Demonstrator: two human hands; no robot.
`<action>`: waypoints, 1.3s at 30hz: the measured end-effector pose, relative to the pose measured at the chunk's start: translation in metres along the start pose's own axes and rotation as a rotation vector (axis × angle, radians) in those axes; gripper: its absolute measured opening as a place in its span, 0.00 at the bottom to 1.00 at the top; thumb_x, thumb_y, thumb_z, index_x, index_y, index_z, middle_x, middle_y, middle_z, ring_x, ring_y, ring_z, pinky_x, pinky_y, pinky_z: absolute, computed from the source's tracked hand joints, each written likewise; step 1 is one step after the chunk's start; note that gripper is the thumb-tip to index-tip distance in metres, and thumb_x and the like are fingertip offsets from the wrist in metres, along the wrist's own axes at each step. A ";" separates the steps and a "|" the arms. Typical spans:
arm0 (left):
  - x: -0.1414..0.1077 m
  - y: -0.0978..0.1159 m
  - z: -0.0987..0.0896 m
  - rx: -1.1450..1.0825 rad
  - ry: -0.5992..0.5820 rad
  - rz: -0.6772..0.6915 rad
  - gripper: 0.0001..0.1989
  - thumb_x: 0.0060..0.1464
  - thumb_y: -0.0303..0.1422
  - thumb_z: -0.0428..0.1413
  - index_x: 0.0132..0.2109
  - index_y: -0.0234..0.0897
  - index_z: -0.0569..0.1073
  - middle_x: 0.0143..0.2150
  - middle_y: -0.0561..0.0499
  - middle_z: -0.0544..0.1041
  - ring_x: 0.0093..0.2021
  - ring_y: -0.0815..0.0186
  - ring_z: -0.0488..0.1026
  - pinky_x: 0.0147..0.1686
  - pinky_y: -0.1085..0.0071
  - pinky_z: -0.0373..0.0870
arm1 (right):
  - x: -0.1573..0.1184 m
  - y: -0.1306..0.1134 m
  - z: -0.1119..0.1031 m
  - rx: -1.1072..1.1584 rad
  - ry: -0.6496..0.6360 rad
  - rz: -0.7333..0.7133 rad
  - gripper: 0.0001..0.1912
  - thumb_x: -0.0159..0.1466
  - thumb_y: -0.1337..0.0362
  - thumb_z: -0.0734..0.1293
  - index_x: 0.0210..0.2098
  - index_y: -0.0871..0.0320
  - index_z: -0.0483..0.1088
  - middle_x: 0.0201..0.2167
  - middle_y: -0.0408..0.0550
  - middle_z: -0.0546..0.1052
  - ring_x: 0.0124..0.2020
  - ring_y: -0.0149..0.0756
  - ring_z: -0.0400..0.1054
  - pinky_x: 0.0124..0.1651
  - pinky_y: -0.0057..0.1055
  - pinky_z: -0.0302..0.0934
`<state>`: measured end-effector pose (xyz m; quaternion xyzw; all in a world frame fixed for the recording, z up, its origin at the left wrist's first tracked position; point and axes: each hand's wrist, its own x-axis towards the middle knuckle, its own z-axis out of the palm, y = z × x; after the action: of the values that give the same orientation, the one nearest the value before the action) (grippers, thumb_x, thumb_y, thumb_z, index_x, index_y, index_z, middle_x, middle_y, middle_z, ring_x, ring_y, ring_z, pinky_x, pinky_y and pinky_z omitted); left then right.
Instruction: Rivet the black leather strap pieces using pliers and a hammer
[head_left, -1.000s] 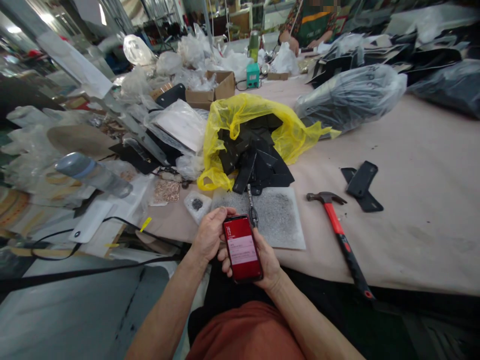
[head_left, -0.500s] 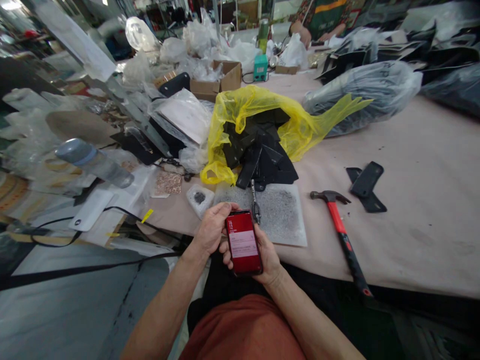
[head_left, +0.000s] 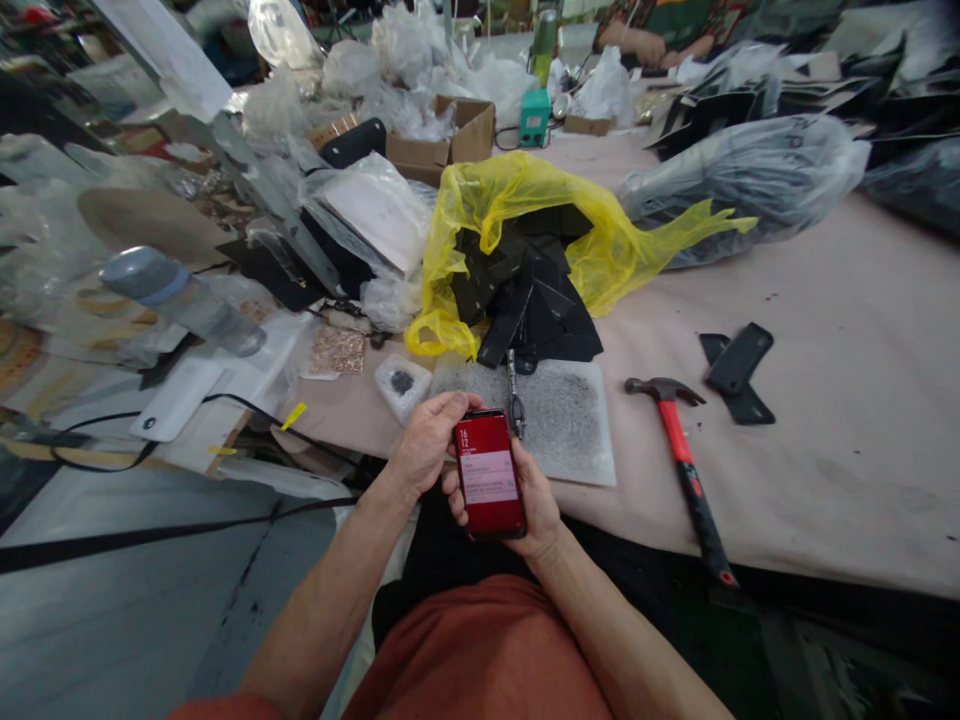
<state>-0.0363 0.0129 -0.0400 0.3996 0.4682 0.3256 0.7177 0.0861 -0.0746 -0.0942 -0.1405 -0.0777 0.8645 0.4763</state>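
A smartphone [head_left: 491, 480] with a lit red screen is held upright in front of my body, over the table's near edge. My right hand [head_left: 538, 505] wraps round its right side and back, fingertips showing at the left edge. At the phone's upper left corner, my left hand [head_left: 429, 440] grips with thumb and fingers. Just behind the phone lies a metal hand tool [head_left: 514, 400] on a dark-speckled white board [head_left: 574, 425]. Left of the board sits a small white block [head_left: 403, 385] with a dark patch. A claw hammer [head_left: 682, 465] rests to the right, handle toward me.
Behind the board, a yellow plastic bag [head_left: 465, 200] holds black flat pieces [head_left: 536, 310]. Two black pieces [head_left: 739, 370] lie crossed beyond the hammer. At left are a water bottle [head_left: 184, 300] and a white phone-like slab [head_left: 176, 405]. A co-worker's hands [head_left: 645, 45] show across the table.
The view has shifted slightly, so the table's things appear a little displaced. Both hands keep their hold on the smartphone, and its screen still shows red.
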 end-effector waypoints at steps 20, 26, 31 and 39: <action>0.004 0.031 -0.018 0.284 -0.106 0.077 0.20 0.49 0.41 0.63 0.46 0.33 0.74 0.31 0.52 0.76 0.30 0.69 0.70 0.31 0.76 0.65 | 0.007 -0.025 0.013 -0.028 -0.023 0.214 0.46 0.65 0.32 0.50 0.56 0.70 0.66 0.46 0.64 0.77 0.41 0.46 0.75 0.40 0.37 0.69; 0.015 0.064 -0.035 0.535 -0.297 0.156 0.17 0.52 0.44 0.61 0.36 0.32 0.78 0.29 0.52 0.75 0.31 0.66 0.70 0.31 0.74 0.64 | 0.031 -0.060 0.037 -0.171 0.115 0.343 0.49 0.65 0.31 0.47 0.46 0.74 0.72 0.38 0.65 0.78 0.33 0.44 0.76 0.33 0.34 0.69; 0.026 0.084 -0.053 0.303 -0.108 0.198 0.23 0.46 0.50 0.63 0.37 0.31 0.78 0.27 0.50 0.75 0.27 0.66 0.71 0.27 0.74 0.66 | 0.044 -0.084 0.047 -0.373 0.308 0.059 0.36 0.64 0.36 0.59 0.43 0.65 0.75 0.36 0.59 0.80 0.33 0.42 0.76 0.34 0.33 0.68; 0.076 0.148 -0.108 0.044 0.827 0.548 0.21 0.49 0.46 0.60 0.40 0.31 0.77 0.25 0.52 0.73 0.22 0.68 0.68 0.20 0.74 0.67 | 0.031 -0.116 -0.058 -1.476 0.864 -0.545 0.31 0.63 0.37 0.58 0.39 0.58 0.76 0.42 0.55 0.79 0.45 0.48 0.73 0.51 0.41 0.65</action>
<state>-0.1245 0.1756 0.0323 0.3604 0.5982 0.6237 0.3512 0.1821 0.0134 -0.1228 -0.7007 -0.4583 0.3232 0.4410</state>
